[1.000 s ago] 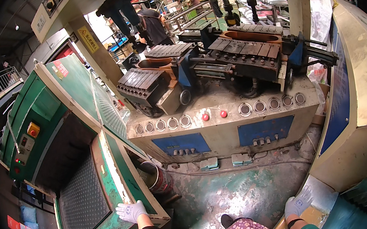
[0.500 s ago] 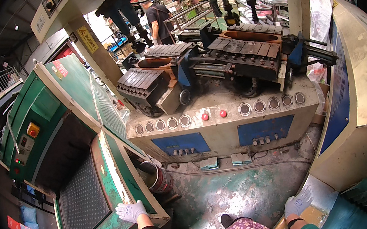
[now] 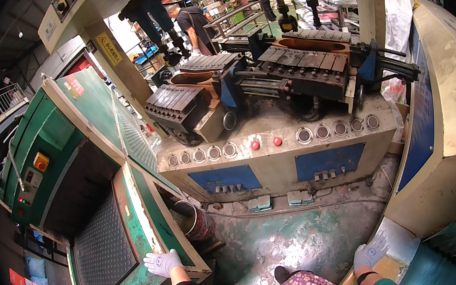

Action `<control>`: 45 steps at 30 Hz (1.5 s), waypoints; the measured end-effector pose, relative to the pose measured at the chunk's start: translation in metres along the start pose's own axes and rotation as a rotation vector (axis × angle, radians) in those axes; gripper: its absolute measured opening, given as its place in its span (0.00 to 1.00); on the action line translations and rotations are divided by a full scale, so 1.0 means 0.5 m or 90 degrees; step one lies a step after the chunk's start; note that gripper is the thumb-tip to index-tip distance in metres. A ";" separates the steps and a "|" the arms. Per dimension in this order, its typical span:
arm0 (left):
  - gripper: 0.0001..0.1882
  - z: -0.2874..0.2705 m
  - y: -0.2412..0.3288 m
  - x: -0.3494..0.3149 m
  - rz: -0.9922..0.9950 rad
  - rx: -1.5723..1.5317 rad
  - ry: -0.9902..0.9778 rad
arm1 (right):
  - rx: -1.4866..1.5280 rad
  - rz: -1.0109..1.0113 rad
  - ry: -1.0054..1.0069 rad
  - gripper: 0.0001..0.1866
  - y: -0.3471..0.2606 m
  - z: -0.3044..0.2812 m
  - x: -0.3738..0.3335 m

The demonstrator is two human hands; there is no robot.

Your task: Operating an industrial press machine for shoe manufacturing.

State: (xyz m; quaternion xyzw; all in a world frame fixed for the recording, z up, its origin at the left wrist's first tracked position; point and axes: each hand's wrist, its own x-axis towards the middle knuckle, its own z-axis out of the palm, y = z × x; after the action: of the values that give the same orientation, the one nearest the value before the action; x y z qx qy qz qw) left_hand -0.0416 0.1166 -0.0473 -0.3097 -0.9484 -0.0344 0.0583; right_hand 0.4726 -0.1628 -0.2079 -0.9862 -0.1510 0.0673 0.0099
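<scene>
the person's left hand (image 3: pixel 163 263), in a white glove, lies flat and spread on the near rim of the green machine (image 3: pixel 96 161), on the worn ledge beside its mesh conveyor bed (image 3: pixel 101 248). the fingers are stretched out and hold nothing; the palm simply presses on the painted metal. to do this leaning well, the weight is best kept on the solid frame and the fingers kept off the mesh and away from the dark tunnel mouth beyond it.

the right hand (image 3: pixel 370 253), also gloved in white, rests on a pale flat sheet (image 3: pixel 395 235) at the corner of the beige housing on the right, just beside a brown cardboard piece (image 3: pixel 386 267). its fingers look loosely open and pressed down, not gripping, though the far side of the hand is hard to read.

between the two hands lies the stained green floor (image 3: pixel 288 239), with a patterned garment at the lower edge. a round bucket (image 3: pixel 195 220) stands against the green machine's side panel. past it, two foot pedals (image 3: pixel 280 200) sit at the base of the press console (image 3: pixel 277 159), which carries a row of round buttons and two red ones. above the console sit dark metal moulds (image 3: pixel 310 61). far behind, another person (image 3: pixel 190 19) bends over a bench.
</scene>
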 end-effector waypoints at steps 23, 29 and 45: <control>0.57 0.002 0.000 0.004 -0.002 0.002 -0.006 | -0.010 0.004 -0.018 0.48 -0.002 -0.006 -0.002; 0.56 -0.009 0.005 -0.004 0.003 0.006 -0.011 | -0.006 0.010 -0.031 0.47 -0.007 -0.024 -0.005; 0.57 -0.008 0.005 -0.004 0.001 0.015 -0.013 | -0.016 0.009 -0.038 0.48 -0.005 -0.026 -0.005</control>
State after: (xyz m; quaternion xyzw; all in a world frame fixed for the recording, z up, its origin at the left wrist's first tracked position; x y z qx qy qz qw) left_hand -0.0385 0.1170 -0.0437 -0.3098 -0.9492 -0.0203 0.0521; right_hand 0.4714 -0.1609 -0.1947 -0.9848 -0.1449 0.0949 -0.0073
